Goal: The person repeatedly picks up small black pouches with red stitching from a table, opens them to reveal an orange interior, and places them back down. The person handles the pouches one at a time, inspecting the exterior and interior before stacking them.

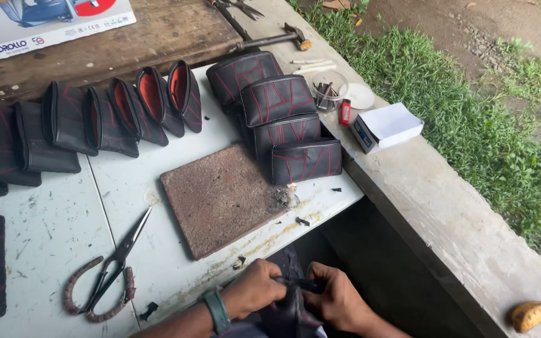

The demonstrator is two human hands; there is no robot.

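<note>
Black rubber pouch low in your lap below the white table's edge, your left hand and right hand both clamped on its top, scissors lying left, brown board just above, finished pouches stacked beyond.

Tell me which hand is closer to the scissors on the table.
Left. The left hand sits just right of the scissors, gripping a black pouch; the right hand holds the pouch's far side, farther away.
</note>
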